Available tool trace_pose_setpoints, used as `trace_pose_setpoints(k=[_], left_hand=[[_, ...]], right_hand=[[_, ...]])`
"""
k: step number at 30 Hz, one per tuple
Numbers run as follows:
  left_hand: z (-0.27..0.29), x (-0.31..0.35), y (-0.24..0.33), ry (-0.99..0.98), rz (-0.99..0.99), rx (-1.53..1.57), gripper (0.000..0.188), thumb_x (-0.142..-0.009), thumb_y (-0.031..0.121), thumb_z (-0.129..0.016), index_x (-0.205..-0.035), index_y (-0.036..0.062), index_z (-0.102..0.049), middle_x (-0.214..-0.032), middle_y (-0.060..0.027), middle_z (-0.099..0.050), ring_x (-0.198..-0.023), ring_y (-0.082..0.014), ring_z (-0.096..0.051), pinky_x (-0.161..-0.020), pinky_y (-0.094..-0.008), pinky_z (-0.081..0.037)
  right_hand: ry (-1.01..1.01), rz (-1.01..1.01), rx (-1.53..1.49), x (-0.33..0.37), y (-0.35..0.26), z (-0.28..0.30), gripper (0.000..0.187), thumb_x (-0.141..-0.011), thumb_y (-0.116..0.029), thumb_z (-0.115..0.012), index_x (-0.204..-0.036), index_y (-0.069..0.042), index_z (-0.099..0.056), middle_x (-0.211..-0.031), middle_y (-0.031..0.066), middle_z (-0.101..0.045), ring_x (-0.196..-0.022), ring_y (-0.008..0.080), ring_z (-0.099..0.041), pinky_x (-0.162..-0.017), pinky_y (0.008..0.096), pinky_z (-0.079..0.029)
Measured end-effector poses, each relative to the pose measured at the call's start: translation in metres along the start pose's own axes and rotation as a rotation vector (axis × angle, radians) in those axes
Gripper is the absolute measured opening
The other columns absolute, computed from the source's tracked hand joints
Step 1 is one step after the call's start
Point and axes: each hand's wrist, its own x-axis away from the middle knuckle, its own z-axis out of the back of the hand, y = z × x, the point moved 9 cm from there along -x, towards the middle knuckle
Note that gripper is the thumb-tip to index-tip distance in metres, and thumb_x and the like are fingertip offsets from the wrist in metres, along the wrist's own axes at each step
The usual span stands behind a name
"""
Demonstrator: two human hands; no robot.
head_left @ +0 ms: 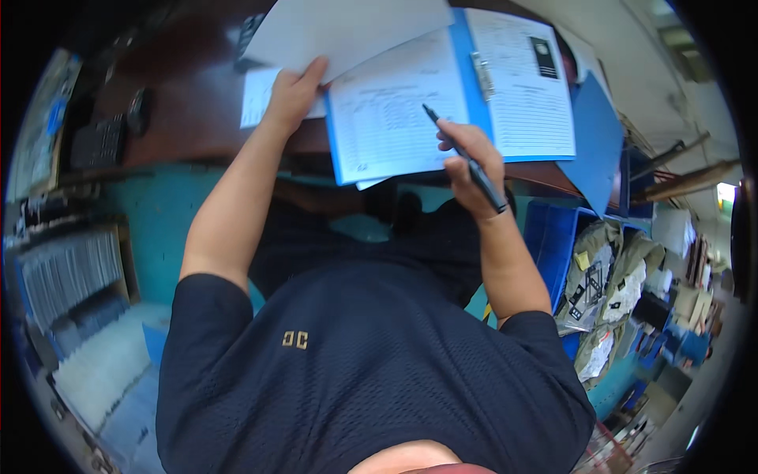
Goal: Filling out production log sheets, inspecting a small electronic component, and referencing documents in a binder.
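My left hand (298, 96) grips the near-left corner of a white paper sheet (347, 35), raised over the far part of the desk. Below and right of that sheet lies an opened blue folder (466, 59) with a metal clip, holding a printed form page (395, 118) on its left side and a lined page (527, 103) on its right. A black pen (478, 174) is held in my right hand (472, 162), its tip pointing up and left above the form page. Part of the form is hidden under the raised sheet.
A black desk phone (99, 142) stands at the desk's left. Another blue folder (592, 142) sticks out past the desk edge on the right. Below it stands a blue crate (549, 245) beside several bagged items. Stacked papers (71, 265) fill a shelf at left.
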Motion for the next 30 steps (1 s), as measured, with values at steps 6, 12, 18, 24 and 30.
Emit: trace_pose_setpoints(k=[6,12,18,24,30], left_hand=[[-0.012,0.011,0.013,-0.009,-0.011,-0.002,0.045,-0.101,0.039,-0.063,-0.119,-0.0024,-0.065,-0.107,-0.008,-0.068,-0.091,-0.0161,-0.064,-0.082,-0.0297,-0.053],[-0.009,0.014,0.009,-0.005,0.002,-0.032,0.049,-0.1,0.042,-0.063,-0.121,-0.0018,-0.065,-0.105,-0.0075,-0.069,-0.087,-0.0158,-0.065,-0.079,-0.0287,-0.054],[-0.008,0.011,0.006,-0.002,-0.003,-0.059,0.046,-0.099,0.042,-0.064,-0.116,-0.0011,-0.067,-0.101,-0.0071,-0.069,-0.084,-0.0151,-0.065,-0.077,-0.0275,-0.052],[-0.002,0.008,0.004,0.032,-0.054,-0.118,0.056,-0.097,0.049,-0.064,-0.103,-0.0066,-0.072,-0.086,-0.0126,-0.072,-0.079,-0.0195,-0.066,-0.074,-0.0306,-0.052],[0.0,0.008,0.004,0.042,-0.055,-0.102,0.057,-0.097,0.049,-0.063,-0.101,-0.0065,-0.072,-0.083,-0.0123,-0.072,-0.077,-0.0197,-0.066,-0.073,-0.031,-0.051]], right_hand=[[-0.117,-0.142,-0.044,-0.014,0.026,-0.053,0.036,-0.09,-0.028,-0.076,-0.111,0.0,-0.069,-0.087,0.0065,-0.067,-0.076,0.0156,-0.063,-0.069,0.0273,-0.052],[-0.162,-0.371,-0.254,-0.015,0.056,-0.092,0.024,-0.087,-0.016,-0.076,-0.105,-0.001,-0.071,-0.087,0.0069,-0.07,-0.077,0.0117,-0.063,-0.071,0.0241,-0.051],[-0.163,-0.457,-0.185,-0.004,0.07,-0.094,0.023,-0.086,-0.016,-0.076,-0.1,0.0,-0.069,-0.088,0.0085,-0.071,-0.077,0.0142,-0.066,-0.072,0.0278,-0.053],[-0.211,-0.408,0.022,-0.005,0.055,-0.099,0.023,-0.084,-0.019,-0.075,-0.094,0.0,-0.069,-0.081,0.0125,-0.07,-0.071,0.0191,-0.069,-0.067,0.03,-0.054],[-0.233,-0.337,0.041,-0.01,0.048,-0.102,0.02,-0.084,-0.018,-0.075,-0.09,0.0,-0.071,-0.079,0.0131,-0.07,-0.069,0.0226,-0.069,-0.065,0.031,-0.054]])
